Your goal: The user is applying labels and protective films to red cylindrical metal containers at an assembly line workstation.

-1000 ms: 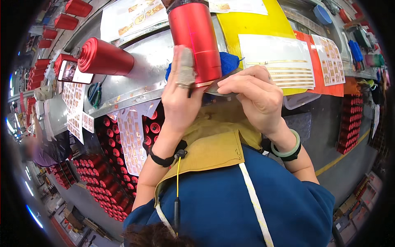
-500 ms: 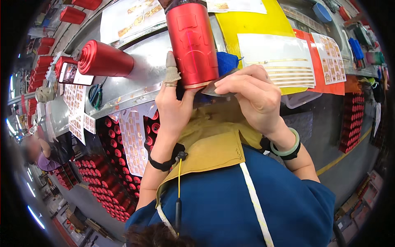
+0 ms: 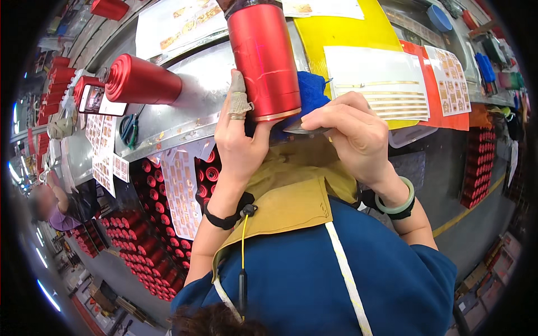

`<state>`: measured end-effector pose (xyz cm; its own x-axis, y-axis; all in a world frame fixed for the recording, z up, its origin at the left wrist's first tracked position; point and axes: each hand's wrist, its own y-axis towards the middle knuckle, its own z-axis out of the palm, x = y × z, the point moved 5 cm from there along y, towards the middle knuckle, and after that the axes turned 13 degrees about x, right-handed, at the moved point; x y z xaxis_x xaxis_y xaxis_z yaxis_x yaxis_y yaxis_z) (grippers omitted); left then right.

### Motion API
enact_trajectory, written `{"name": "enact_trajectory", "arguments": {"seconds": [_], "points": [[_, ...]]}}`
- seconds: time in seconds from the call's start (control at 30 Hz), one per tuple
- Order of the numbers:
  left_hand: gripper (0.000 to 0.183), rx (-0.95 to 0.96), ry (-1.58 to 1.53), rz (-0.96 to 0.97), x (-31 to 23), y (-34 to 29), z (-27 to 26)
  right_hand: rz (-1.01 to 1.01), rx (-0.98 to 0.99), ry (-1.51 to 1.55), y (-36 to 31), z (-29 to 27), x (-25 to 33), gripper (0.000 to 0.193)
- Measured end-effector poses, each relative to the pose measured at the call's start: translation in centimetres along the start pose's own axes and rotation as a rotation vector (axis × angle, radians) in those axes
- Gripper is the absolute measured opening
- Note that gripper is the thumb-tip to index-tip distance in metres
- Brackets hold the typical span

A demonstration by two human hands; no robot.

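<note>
A red metal bottle (image 3: 266,67) with a raised pattern on its side lies in front of me. A thin gold band (image 3: 278,116) runs round its near rim. My left hand (image 3: 240,134) grips the bottle's near end from the left, a pale wrap covering one finger. Just off the rim, my right hand (image 3: 356,131) pinches a thin, pointed grey metal tool (image 3: 304,131); its exact kind is unclear. Behind it a blue cloth (image 3: 311,92) lies partly under the bottle. White backing paper with gold strips (image 3: 395,101) rests to the right of my right hand.
Another red bottle (image 3: 147,80) lies at left, near a phone (image 3: 101,101) and dark green scissors (image 3: 129,130). Sticker sheets (image 3: 101,145) hang over the metal table's front edge. Yellow (image 3: 347,28) and red sheets lie right. Below stand many red bottles (image 3: 140,246). A person sits far left.
The bottle has turned about its length, so its raised pattern has shifted, and its near end sits slightly further right. My right hand and the tool have moved slightly right and nearer.
</note>
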<state>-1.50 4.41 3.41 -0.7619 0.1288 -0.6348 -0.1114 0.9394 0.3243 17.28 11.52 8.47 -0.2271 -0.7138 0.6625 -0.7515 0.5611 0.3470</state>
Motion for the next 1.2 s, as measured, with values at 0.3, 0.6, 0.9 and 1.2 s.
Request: {"name": "enact_trajectory", "arguments": {"seconds": [0.3,0.6,0.9,1.2], "points": [[0.065,0.041,0.106,0.113,0.8,-0.4,-0.2,-0.003,0.059,0.070,-0.8,1.0,-0.1,0.030],[0.075,0.181,0.084,0.078,0.4,0.2,-0.1,-0.029,0.083,0.069,-0.9,1.2,-0.5,0.029],[0.090,0.220,-0.055,-0.092,1.3,0.5,0.2,-0.048,0.065,0.094,-1.3,1.2,-0.7,0.031],[0.090,0.135,-0.242,-0.260,1.0,0.7,0.1,-0.033,0.112,0.146,-0.6,0.1,-0.5,0.022]]}}
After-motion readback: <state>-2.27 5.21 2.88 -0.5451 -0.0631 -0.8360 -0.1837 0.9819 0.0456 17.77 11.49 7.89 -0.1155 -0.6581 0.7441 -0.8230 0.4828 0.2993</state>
